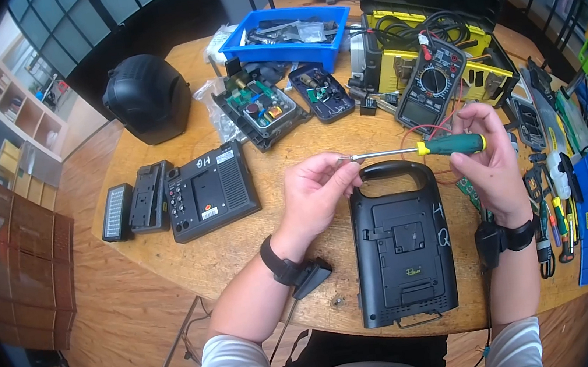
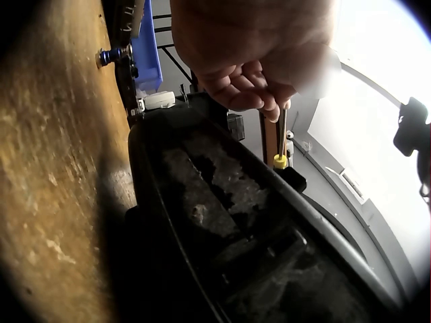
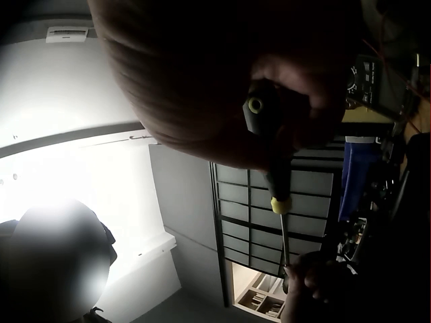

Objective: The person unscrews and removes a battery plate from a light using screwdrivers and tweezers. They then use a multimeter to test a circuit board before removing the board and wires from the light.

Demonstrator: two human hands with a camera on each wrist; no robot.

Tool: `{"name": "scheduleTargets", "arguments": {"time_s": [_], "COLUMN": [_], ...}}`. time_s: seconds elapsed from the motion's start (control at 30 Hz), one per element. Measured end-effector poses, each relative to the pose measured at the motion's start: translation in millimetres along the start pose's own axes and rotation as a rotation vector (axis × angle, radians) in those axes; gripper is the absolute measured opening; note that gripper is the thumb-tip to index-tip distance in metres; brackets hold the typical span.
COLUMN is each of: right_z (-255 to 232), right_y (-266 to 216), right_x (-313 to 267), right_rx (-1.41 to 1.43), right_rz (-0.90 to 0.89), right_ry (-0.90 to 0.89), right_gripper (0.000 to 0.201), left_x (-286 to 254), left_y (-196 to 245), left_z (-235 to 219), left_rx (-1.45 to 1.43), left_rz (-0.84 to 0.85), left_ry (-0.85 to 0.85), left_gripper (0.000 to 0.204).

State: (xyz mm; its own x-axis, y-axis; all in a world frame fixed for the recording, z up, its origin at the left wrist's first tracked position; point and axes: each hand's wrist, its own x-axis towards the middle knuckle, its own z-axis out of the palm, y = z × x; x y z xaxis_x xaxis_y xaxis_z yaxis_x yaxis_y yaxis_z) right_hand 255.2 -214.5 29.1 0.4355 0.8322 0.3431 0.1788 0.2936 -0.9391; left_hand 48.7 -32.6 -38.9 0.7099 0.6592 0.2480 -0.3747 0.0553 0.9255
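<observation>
A screwdriver point(image 1: 388, 153) with a green and yellow handle is held level between both hands in the head view. My right hand point(image 1: 490, 176) grips its handle between thumb and fingers. At the other end, the thumb and fingers of my left hand point(image 1: 316, 194) pinch the metal tip; any small part there is hidden by the fingertips. Below the hands a black device case point(image 1: 404, 262) with a carry handle lies on the table, its latch plate facing up. In the right wrist view the handle's butt end point(image 3: 256, 105) shows inside the right palm.
Several black devices point(image 1: 213, 190) lie at the left, with a speaker-like box point(image 1: 147, 99) behind. An opened device point(image 1: 258, 110), a blue bin point(image 1: 291, 51) and a multimeter point(image 1: 433, 80) stand at the back. Several hand tools point(image 1: 558, 212) lie at the right edge.
</observation>
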Motion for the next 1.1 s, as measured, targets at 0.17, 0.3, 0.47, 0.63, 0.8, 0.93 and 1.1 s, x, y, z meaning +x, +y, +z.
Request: {"name": "scheduleTargets", "arguments": {"time_s": [0.17, 0.3, 0.47, 0.63, 0.8, 0.93, 1.1], "right_z": [-12, 0, 10, -10, -8, -7, -10], "right_y": [-10, -6, -4, 6, 8, 24, 45], "right_x": [0, -1, -1, 2, 3, 0, -9], "right_rx": [0.215, -0.286, -0.072, 0.169, 0.064, 0.242, 0.462], "right_rz": [0.368, 0.165, -0.058, 0.163, 0.135, 0.022, 0.066], "right_ry": [-0.048, 0.025, 0.105, 0.042, 0.070, 0.081, 0.163], "right_gripper": [0.036, 0.031, 0.029, 0.032, 0.032, 0.032, 0.034], "left_x": [0, 0, 0, -1, -1, 0, -1], "left_y": [-3, -3, -2, -4, -7, -8, -6], "left_z": [-2, -2, 0, 3, 8, 10, 11], "left_rx": [0.003, -0.012, 0.020, 0.033, 0.002, -0.016, 0.032], "left_rz": [-0.008, -0.012, -0.012, -0.023, -0.050, -0.082, -0.083], "left_ry": [-0.018, -0.008, -0.020, -0.038, 0.004, 0.022, 0.009], "left_gripper": [0.009, 0.008, 0.008, 0.009, 0.011, 0.012, 0.011]}}
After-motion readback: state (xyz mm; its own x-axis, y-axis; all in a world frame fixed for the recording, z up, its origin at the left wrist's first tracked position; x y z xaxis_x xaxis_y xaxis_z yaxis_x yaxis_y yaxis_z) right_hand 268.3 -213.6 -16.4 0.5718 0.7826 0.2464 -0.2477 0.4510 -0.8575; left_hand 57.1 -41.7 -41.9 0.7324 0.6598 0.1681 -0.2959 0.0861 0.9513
